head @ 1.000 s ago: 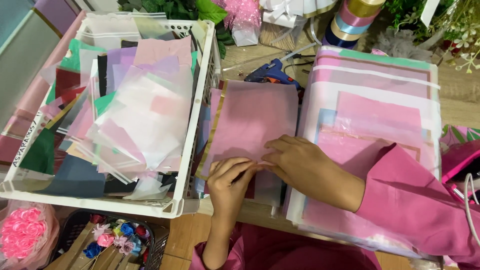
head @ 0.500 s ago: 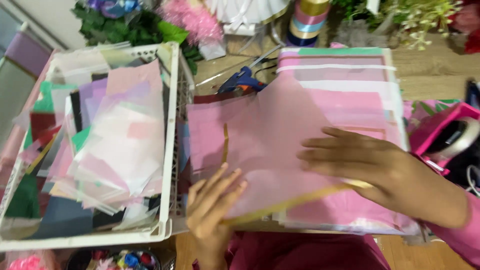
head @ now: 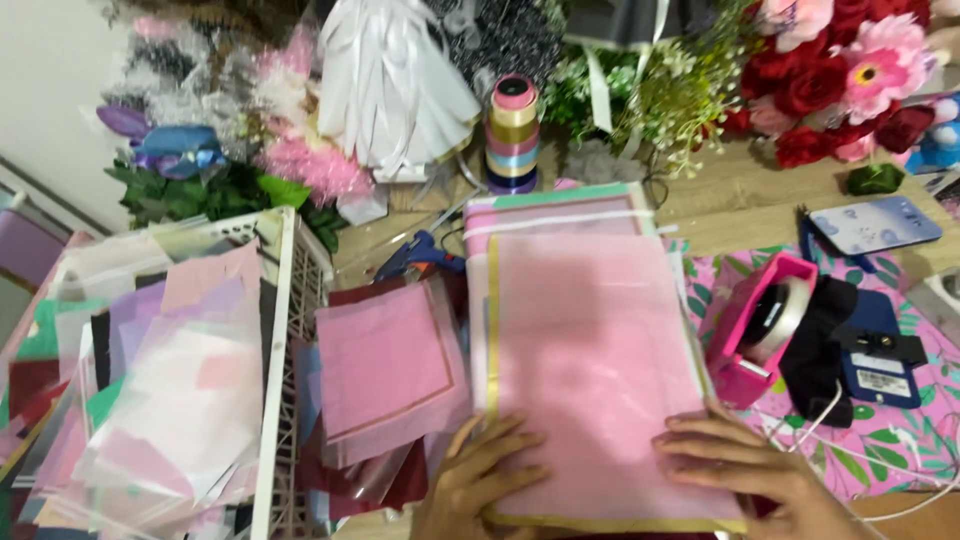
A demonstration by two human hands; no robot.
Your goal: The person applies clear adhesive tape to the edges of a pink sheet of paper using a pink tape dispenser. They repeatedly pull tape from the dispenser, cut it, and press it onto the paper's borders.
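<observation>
Head camera looks down at a big pink sheet with a gold edge (head: pixel 600 370), lying flat on top of a stack of pink paper (head: pixel 560 205) in the middle of the table. The left hand (head: pixel 480 480) and the right hand (head: pixel 750 470) both rest on its near edge, fingers spread flat and pressing down, not gripping anything. The sheet looks thin, so a hard push could wrinkle it or slide it crooked on the stack. Just left lies a smaller pink square (head: pixel 385 365). Farther left stands a white basket (head: pixel 285 330) stuffed with loose sheets. On the right sits a pink tape holder (head: pixel 765 325), close enough to bump. Ribbon rolls (head: pixel 514 135) and flowers (head: pixel 830 70) stand at the far side.
</observation>
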